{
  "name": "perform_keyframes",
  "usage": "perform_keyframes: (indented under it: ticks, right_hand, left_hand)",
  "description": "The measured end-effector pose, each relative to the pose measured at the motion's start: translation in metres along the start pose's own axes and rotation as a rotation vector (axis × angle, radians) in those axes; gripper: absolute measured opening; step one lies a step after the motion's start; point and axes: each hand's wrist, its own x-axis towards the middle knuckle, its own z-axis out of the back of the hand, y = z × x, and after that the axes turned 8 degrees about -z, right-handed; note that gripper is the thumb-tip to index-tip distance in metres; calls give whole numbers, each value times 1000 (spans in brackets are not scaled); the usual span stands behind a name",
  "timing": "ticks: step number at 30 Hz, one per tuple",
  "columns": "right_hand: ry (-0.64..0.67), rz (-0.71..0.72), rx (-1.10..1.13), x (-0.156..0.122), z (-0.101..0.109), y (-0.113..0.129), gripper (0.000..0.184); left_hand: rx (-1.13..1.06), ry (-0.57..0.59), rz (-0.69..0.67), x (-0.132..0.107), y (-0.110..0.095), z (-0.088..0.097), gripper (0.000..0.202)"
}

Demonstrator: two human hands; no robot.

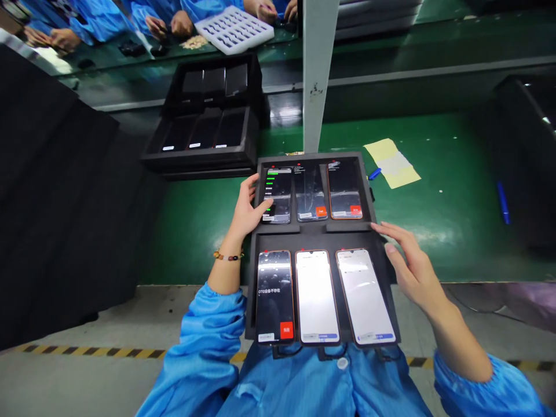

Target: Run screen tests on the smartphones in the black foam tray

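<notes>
A black foam tray [313, 238] lies in front of me, its near end reaching my body. It holds two rows of three lit phones. My left hand [251, 211] grips the tray's left edge, fingers along the outer wall, and its thumb is over the far-left phone [279, 194], which shows green marks. At the tray's right edge, my right hand [408, 263] has its fingers stretched out, fingertips at the rim. Among the near phones, the left one [274, 295] is dark with a red box; the middle phone [317, 295] and right phone [367, 295] are white. Black cables stick out below them.
Stacked black trays [200, 155] with dark phones stand at the far left. A grey post [317, 75] rises behind my tray. Yellow paper [391, 162] and a blue pen [503, 202] lie to the right. Across the bench, co-workers' hands [174, 26] work near a white tray [234, 29].
</notes>
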Motion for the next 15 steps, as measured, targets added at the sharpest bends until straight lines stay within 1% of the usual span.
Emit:
perform_keyframes:
  ticks: [2,3,5,7,8,9,11,13,15]
  right_hand:
    - [-2,0,-4,-28,5,3,40]
    - [-35,2,-18,-44,6,4,36]
    - [-108,28,-60,-78,8,7,27]
    - [-134,96,-118,-111,7,9,26]
    - [-126,135,-151,-127,6,9,31]
    - [-111,170,-182,-140,5,9,37]
    - [-87,211,-237,-159,5,7,53]
    - [-82,235,-262,-169,4,6,64]
    - [-74,264,-273,-170,2,11,68]
  left_hand:
    - [-39,-20,14,-12,-6,0,78]
    - [-47,-25,24,-20,-11,0,76]
    - [-27,-29,40,-44,-26,1,71]
    - [41,-38,42,-74,-46,4,64]
    - [93,-58,22,-90,-57,6,61]
    - [150,-53,1,-106,-70,8,57]
    - [285,-3,-86,-134,-95,14,43]
    - [385,82,-188,-158,-117,19,38]
    - [444,162,-290,-177,-134,21,40]
